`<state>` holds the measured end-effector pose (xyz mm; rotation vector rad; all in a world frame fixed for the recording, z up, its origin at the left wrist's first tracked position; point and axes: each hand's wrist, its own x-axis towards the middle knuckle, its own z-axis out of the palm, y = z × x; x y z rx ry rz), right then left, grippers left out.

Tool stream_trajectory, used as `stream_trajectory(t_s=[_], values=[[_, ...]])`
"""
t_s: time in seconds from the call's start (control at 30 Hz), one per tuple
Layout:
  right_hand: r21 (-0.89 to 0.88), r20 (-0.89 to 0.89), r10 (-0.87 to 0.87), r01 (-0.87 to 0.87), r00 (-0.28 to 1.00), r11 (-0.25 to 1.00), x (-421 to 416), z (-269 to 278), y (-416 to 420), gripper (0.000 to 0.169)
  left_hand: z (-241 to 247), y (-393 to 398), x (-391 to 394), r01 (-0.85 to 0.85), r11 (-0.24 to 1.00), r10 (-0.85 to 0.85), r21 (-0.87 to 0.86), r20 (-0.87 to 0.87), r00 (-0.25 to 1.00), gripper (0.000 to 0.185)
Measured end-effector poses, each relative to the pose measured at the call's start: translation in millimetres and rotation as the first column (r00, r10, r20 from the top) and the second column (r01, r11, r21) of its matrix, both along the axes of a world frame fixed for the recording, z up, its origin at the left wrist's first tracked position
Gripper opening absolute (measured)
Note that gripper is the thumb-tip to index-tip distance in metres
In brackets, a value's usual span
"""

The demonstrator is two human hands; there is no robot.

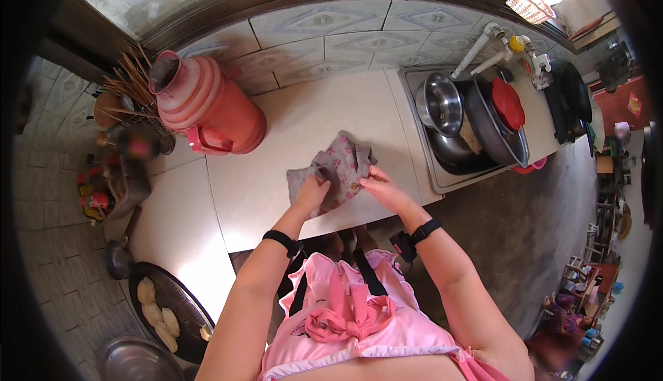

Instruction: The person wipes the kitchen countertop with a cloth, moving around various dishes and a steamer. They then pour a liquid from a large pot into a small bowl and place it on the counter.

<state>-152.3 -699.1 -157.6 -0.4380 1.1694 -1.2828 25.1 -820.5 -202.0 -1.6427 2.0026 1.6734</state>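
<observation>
A grey cloth with a pink pattern [339, 161] lies crumpled near the front edge of the pale countertop [311, 101]. My left hand [312, 193] pinches its left part between thumb and fingers. At the cloth's right edge, my right hand [383, 188] holds it with thumb and fingertips. Part of the cloth lies flat on the counter at the left, while its middle is bunched in folds.
A large red plastic jug [212, 104] stands back left, beside a holder of chopsticks [127, 83]. At right, the sink [440, 181] holds metal bowls and a grey basin [489, 117]. A dark round tray [191, 298] with pale food pieces sits lower left. A person [564, 316] is far right.
</observation>
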Motion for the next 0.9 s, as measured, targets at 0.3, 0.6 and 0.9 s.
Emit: stream_trajectory(t_s=[0.3,0.6,0.9], values=[[-0.027,-0.267,0.038,-0.047,0.963,0.999,-1.2,49.5,4.7,0.018,50.3,-8.5,6.0,0.003,0.845,0.271,0.535,-0.432,0.86,0.021],[-0.199,-0.444,-0.148,0.064,0.884,0.978,-36.5,124.6,-4.0,0.024,170.7,-22.5,14.2,-0.29,0.956,0.197,0.043,-0.829,0.524,0.018],[0.042,-0.713,0.229,-0.286,0.663,0.957,-31.2,115.5,53.9,0.042,131.2,30.0,69.4,-0.214,0.973,0.209,0.081,-0.693,0.69,0.015]])
